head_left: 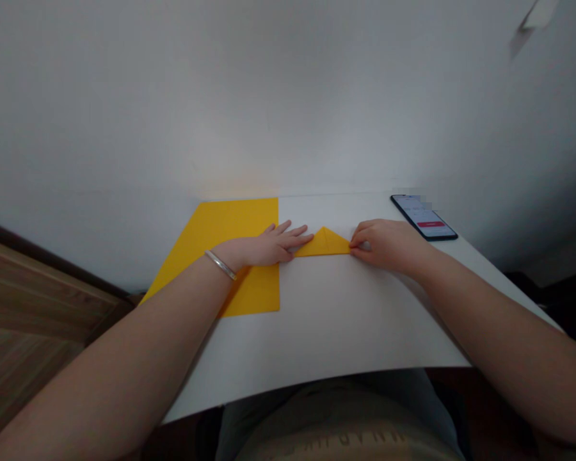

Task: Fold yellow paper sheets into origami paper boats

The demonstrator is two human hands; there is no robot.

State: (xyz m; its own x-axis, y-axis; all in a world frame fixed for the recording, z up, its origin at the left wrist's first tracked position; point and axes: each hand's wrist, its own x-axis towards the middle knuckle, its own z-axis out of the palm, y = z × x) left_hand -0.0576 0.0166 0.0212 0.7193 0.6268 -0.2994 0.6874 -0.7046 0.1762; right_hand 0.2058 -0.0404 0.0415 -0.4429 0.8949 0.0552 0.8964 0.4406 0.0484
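A small piece of yellow paper folded into a low triangle (325, 243) lies on the white table, its peak pointing away from me. My left hand (276, 246) is spread flat, with its fingertips on the triangle's left end. At the opposite corner, the thumb and fingers of my right hand (377, 243) pinch the paper. A larger yellow sheet (240, 221) lies flat beneath my left hand and wrist. Part of that sheet is hidden by my left forearm, which wears a silver bangle.
A phone (425, 218) with a lit screen rests at the table's back right, just beyond my right hand. The white table (326, 326) meets a pale wall at the back. Wooden panelling (43, 307) stands to the left.
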